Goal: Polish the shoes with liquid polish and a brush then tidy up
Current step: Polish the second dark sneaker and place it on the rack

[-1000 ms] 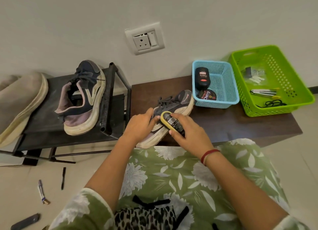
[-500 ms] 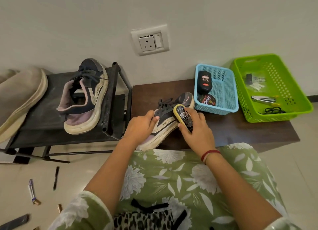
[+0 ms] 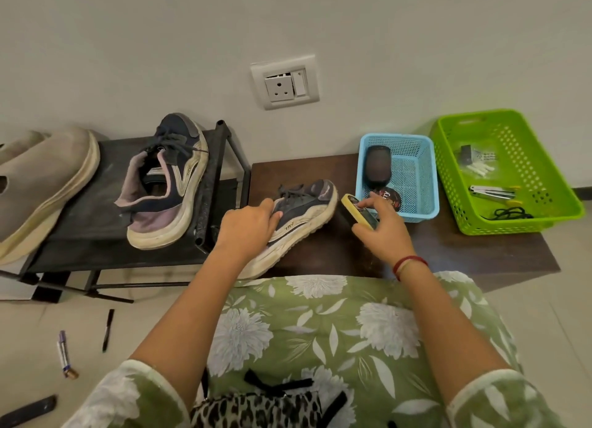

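Presently: brown table [image 3: 336, 257], pale wall [image 3: 416, 43]; your left grip [image 3: 246, 229] holds grey shoe [image 3: 304, 212], right grip [image 3: 384, 232] clasps applicator [image 3: 355, 211]; beige shoe [image 3: 41, 184], 9 o'clock, cropped.

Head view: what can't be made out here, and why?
Brush label: head view, partly under fingers of the right hand.
Round tin label, blue basket: head view, partly behind those fingers.
Shoe opening: head view, covered by left hand.
Green basket contents: head view, too small.
Beige shoe: head view, cut by left edge.
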`<move>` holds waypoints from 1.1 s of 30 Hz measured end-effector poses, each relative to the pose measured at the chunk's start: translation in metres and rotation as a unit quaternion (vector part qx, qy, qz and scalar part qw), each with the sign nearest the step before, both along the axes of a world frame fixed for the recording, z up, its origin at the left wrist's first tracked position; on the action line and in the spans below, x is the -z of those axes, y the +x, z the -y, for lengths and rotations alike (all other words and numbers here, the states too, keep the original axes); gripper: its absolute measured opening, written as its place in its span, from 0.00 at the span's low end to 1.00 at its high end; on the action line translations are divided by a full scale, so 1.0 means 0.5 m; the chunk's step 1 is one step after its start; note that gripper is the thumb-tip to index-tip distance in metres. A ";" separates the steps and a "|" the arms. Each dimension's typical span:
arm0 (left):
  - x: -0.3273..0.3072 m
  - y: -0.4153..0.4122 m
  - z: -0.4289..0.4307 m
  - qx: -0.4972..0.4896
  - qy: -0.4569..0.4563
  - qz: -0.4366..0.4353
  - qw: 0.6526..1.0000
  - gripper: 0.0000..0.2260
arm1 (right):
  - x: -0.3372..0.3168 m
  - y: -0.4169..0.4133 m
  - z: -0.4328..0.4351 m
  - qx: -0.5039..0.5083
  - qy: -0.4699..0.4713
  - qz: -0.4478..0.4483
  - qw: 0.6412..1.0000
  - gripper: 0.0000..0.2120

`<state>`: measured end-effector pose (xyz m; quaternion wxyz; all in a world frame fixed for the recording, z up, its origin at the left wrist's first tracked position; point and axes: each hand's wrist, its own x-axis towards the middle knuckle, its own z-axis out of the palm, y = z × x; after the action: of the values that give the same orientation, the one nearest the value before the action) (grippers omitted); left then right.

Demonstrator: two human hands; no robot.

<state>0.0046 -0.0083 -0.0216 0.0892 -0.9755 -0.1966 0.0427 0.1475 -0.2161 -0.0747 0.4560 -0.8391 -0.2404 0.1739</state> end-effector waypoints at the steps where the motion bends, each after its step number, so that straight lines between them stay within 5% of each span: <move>1: 0.003 -0.002 -0.002 -0.016 -0.011 0.008 1.000 0.15 | 0.001 -0.002 0.002 -0.024 -0.014 0.013 1.000 0.19; 6: 0.029 -0.012 0.005 -0.063 -0.050 0.062 0.995 0.16 | 0.004 -0.008 -0.004 -0.145 -0.188 0.075 0.969 0.28; 12: 0.046 -0.021 0.021 -0.075 -0.041 0.079 0.993 0.15 | 0.010 -0.012 -0.011 -0.062 -0.291 0.071 0.952 0.26; 19: 0.087 -0.038 0.059 -0.095 -0.065 0.177 0.977 0.17 | -0.002 0.008 0.032 0.022 -0.305 0.047 0.951 0.20; 28: 0.092 -0.038 0.061 -0.124 -0.066 0.201 0.969 0.19 | -0.036 -0.007 0.048 -0.003 -0.328 0.093 0.940 0.20; 30: 0.091 -0.037 0.061 -0.126 -0.068 0.200 0.969 0.17 | -0.044 -0.023 0.044 -0.023 -0.297 0.087 0.951 0.22; 33: 0.084 -0.038 0.058 -0.122 -0.090 0.199 0.968 0.13 | -0.048 -0.059 0.026 -0.048 -0.131 0.034 0.990 0.25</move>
<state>-0.0143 -0.0376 -0.0637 -0.0455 -0.9368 -0.3236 -0.1247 0.1179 -0.2290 -0.0506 0.3247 -0.8846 -0.2709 0.1968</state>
